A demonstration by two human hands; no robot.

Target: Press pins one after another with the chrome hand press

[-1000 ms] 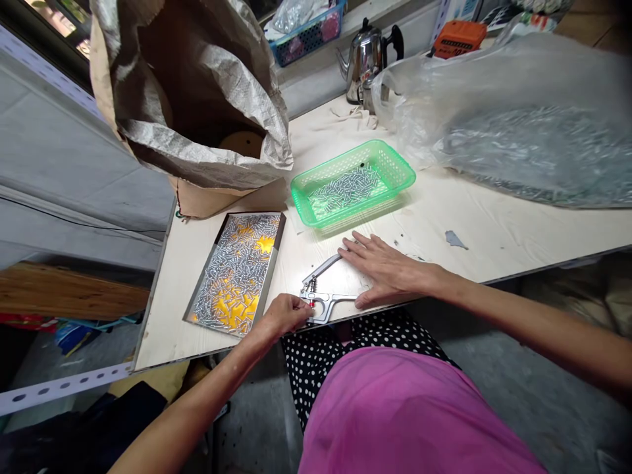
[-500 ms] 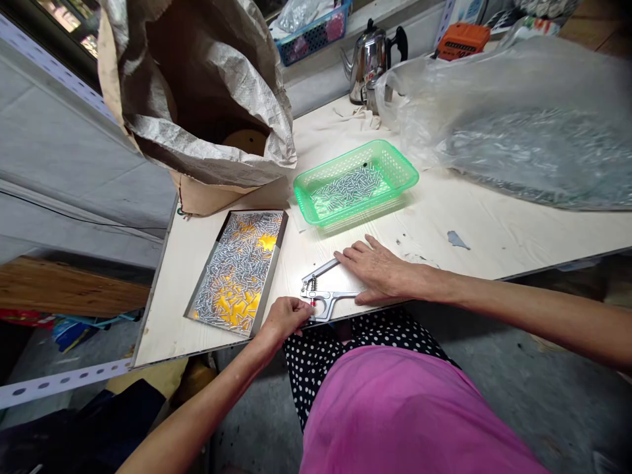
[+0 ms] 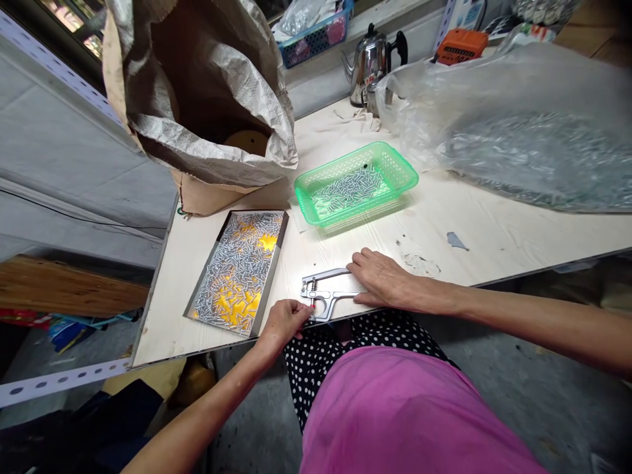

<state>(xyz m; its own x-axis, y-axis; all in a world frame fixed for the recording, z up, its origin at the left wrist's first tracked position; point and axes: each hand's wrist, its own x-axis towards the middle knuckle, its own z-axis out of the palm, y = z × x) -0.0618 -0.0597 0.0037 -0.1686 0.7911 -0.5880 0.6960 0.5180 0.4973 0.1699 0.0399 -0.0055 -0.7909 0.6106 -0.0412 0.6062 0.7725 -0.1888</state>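
Two hands at one metal hand tool [image 3: 326,297], which lies flat at the near edge of the bench [image 3: 474,227], working end to the left, handles to the right. Left hand [image 3: 286,321]: fingertips drawn together in a narrow pinch beside the red part [image 3: 313,306] of the tool; cannot tell whether a small piece sits between them. Right hand [image 3: 379,280]: closed around the handle ends, fingers over the far handle, thumb by the near one; handles stand apart. A coil spring [image 3: 313,285] shows at the working end.

Left of the tool: shallow tray [image 3: 269,284], set at a slant, small metal pins [image 3: 227,257] spread over its yellow bottom. Far side of the tool: green basket [image 3: 303,201], perforated walls, similar pins heaped on its floor. Far left: large sack [image 3: 247,95], mouth open. Far right: clear plastic bag [image 3: 533,145], many metallic pieces inside. Kettle [image 3: 370,62] beyond the green basket; orange box [image 3: 461,46] to the right of the kettle.
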